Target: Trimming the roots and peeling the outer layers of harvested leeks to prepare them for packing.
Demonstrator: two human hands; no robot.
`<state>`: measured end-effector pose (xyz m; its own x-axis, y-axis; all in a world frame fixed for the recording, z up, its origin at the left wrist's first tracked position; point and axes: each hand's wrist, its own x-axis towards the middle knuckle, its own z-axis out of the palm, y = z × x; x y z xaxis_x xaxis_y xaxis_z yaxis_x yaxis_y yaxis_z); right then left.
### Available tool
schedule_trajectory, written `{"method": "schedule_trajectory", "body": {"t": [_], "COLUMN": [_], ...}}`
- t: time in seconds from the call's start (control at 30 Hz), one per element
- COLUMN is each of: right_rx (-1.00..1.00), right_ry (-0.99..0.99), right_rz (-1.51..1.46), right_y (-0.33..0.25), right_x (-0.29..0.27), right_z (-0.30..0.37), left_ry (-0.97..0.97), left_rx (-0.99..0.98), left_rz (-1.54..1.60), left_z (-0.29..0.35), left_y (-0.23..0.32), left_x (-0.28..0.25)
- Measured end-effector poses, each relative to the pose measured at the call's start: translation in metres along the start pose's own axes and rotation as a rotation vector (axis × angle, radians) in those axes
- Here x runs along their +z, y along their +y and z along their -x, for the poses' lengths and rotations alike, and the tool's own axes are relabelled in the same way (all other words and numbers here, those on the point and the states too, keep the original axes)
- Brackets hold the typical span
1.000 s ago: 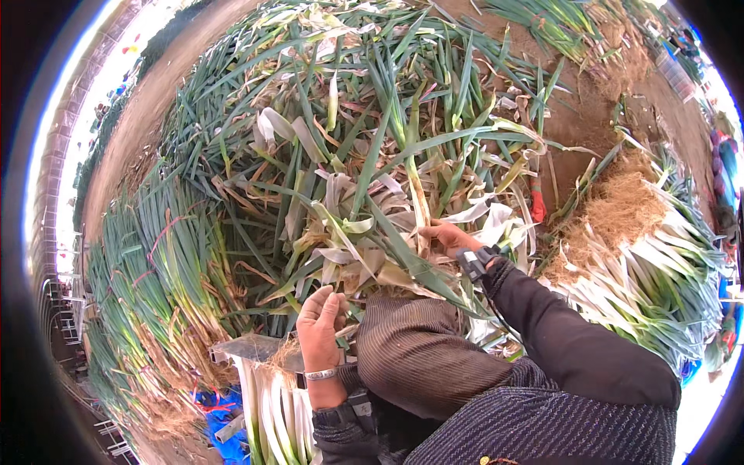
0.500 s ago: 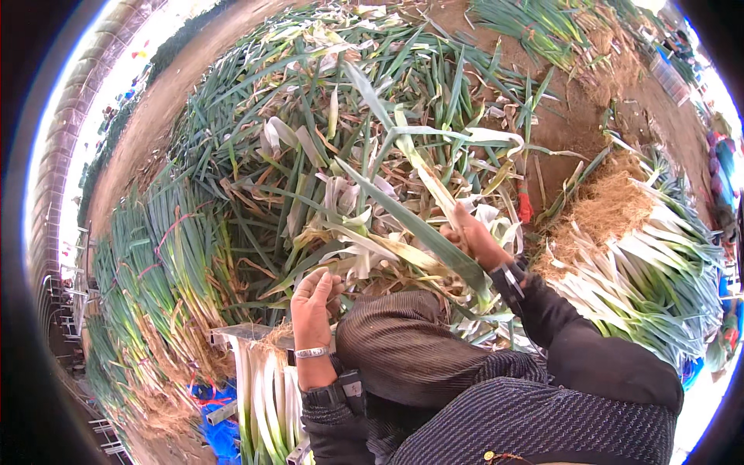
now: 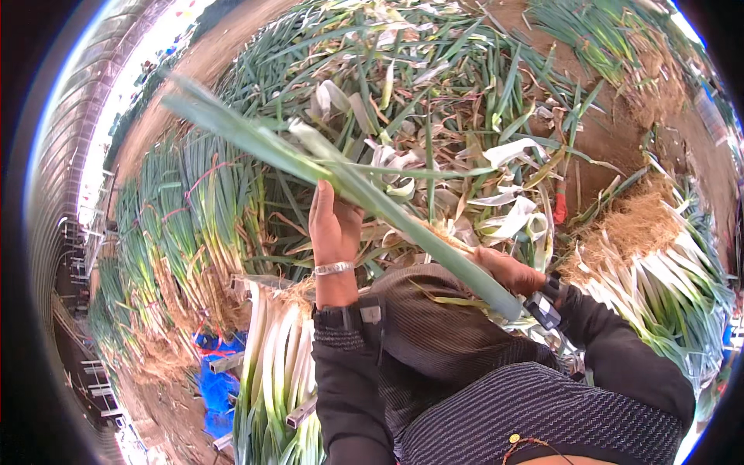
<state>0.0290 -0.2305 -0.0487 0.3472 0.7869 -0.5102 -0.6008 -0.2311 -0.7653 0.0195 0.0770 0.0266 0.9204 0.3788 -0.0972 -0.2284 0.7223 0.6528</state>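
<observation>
A long leek lies slantwise in front of me, its green leaves pointing up and left. My left hand, with a silver bracelet at the wrist, is closed round it near the base of the leaves. The pale root end is in the grip of my right hand, over my knee. A broad green leaf hangs back across the stem toward my right wrist and partly hides it. Stripped white and yellowish leaf sheaths lie heaped just beyond my hands.
A large heap of green leaves spreads ahead. Tied leek bundles stand at left. Cleaned leeks rest in a metal frame by my left arm. More cleaned leeks are piled at right, roots inward. Blue plastic hangs near the frame.
My left hand has risen from beside my knee and closed on the leek. The leek has swung leftward, its leaves now pointing to the upper left. My right hand still grips its root end.
</observation>
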Motion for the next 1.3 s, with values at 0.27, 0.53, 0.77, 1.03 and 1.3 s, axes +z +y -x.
{"method": "schedule_trajectory", "body": {"t": [0.27,0.53,0.77,1.03,1.3], "right_rx": [-0.427,-0.555,-0.835,-0.985,-0.820], "right_ry": [-0.027,-0.084,0.136,-0.096,0.017], "right_rz": [0.706,0.491,0.536,0.954,0.065], "right_y": [-0.070,-0.107,-0.109,-0.124,-0.188], "right_x": [0.030,0.103,0.131,0.115,0.092], "right_z": [-0.113,-0.217,-0.217,-0.168,-0.112], "left_ry": [0.342,0.535,0.543,0.716,0.587], "left_rx": [0.114,0.386,0.373,0.448,0.352], "left_rz": [0.038,-0.248,-0.257,-0.278,-0.185], "left_z": [-0.017,-0.022,-0.015,-0.012,-0.010], "left_y": [0.018,0.026,0.049,0.058,0.057], "left_x": [-0.056,-0.056,-0.070,-0.072,-0.079]}}
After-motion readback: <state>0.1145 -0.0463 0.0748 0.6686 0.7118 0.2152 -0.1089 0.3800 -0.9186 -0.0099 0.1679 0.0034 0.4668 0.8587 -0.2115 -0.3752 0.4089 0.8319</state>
